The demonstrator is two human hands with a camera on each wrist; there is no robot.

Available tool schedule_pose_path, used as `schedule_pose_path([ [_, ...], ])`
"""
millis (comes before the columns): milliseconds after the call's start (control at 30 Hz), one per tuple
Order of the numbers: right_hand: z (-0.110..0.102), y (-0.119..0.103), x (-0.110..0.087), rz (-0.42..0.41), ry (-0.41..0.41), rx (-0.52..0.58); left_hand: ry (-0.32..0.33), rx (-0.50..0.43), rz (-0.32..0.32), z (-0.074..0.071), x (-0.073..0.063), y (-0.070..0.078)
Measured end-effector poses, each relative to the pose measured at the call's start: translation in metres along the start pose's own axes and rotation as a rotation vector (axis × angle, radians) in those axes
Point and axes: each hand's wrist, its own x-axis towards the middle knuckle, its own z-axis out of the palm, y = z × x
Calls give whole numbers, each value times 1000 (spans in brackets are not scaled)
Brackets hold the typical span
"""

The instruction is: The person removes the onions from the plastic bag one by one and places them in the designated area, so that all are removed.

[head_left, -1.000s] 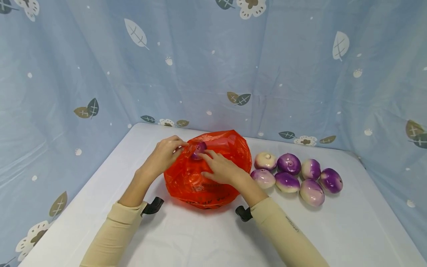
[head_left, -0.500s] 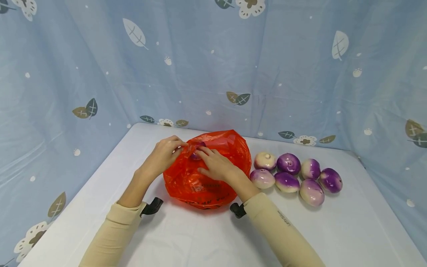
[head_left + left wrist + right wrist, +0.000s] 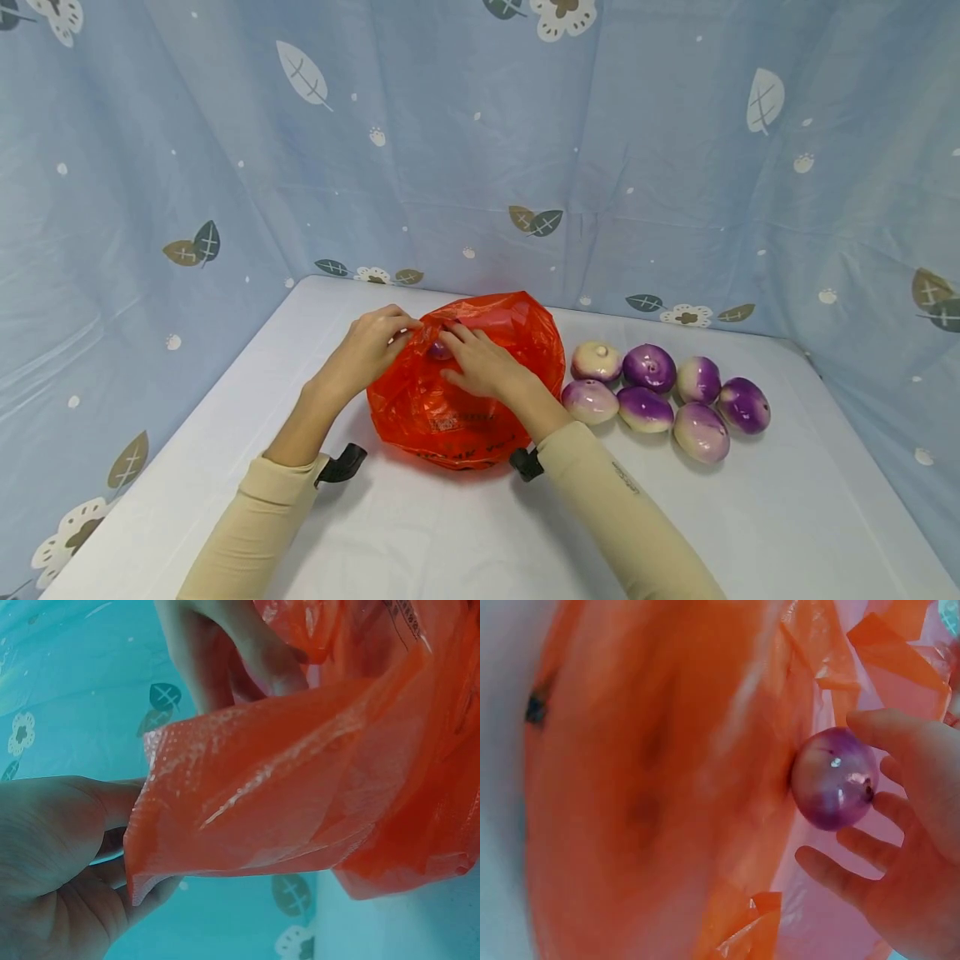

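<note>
A red plastic bag (image 3: 450, 433) lies on the white table with its mouth spread wide. My left hand (image 3: 367, 346) pinches the bag's left rim, and in the left wrist view the film stretches away from its fingers. A glossy purple-and-cream onion (image 3: 835, 778) sits inside the mouth. My right hand (image 3: 487, 362) reaches over it from the right. In the right wrist view the thumb is near the onion's upper side, while the other fingers are spread beside and below it. The onion is partly covered by my right hand in the head view.
Several similar onions (image 3: 647, 410) sit grouped on the white table (image 3: 795, 500), just right of the bag. A blue curtain (image 3: 480, 150) with leaf and flower prints hangs behind and along the sides.
My right hand has shifted left, further over the onion in the bag, covering more of it. My left hand stays at the bag's rim. The onions on the table have not moved.
</note>
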Motion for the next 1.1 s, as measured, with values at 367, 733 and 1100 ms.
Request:
schedule_pose_path([
  [367, 1, -2, 7, -9, 78, -88, 0, 2, -2, 0, 1, 1],
  [733, 5, -2, 5, 6, 119, -138, 11, 6, 4, -2, -1, 0],
  [1100, 7, 4, 5, -1, 158, -84, 18, 8, 9, -1, 0, 0],
])
